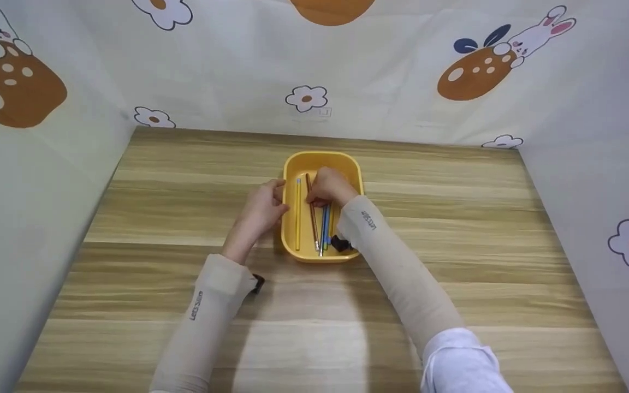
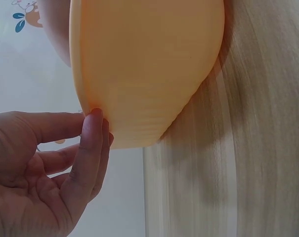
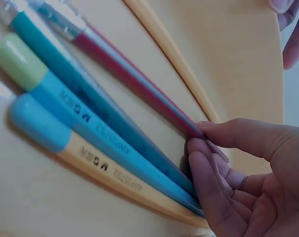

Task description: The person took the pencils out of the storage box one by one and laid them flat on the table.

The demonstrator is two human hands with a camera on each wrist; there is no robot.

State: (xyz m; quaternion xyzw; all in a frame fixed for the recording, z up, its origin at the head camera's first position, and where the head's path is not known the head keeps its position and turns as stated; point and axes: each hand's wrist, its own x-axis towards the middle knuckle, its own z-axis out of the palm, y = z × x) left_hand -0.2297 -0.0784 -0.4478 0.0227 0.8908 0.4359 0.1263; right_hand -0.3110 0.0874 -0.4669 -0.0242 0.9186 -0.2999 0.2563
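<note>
A yellow plastic box (image 1: pixel 322 154) holds several pencils. My left hand (image 1: pixel 260 210) is at its left side; in the left wrist view the thumb and fingers pinch the box's rim. Inside the box, my right hand (image 1: pixel 333 186) pinches a dark red pencil (image 3: pixel 134 81) between thumb and fingertips. To its left lies a yellow pencil (image 1: pixel 298 218), apart from the others. Beside the red one, the right wrist view has a teal pencil (image 3: pixel 90 84), a blue pencil (image 3: pixel 70 101) with a green end and a yellow-orange pencil (image 3: pixel 100 163) with a blue end. Their far ends are hidden behind the fingers.
The box stands on a wood-grain table (image 1: pixel 183 218) towards the back. Pale walls (image 1: pixel 238 60) printed with rabbits and flowers enclose the left, back and right. A black wrist device (image 1: pixel 340 243) on the right sleeve hangs over the box's near right corner.
</note>
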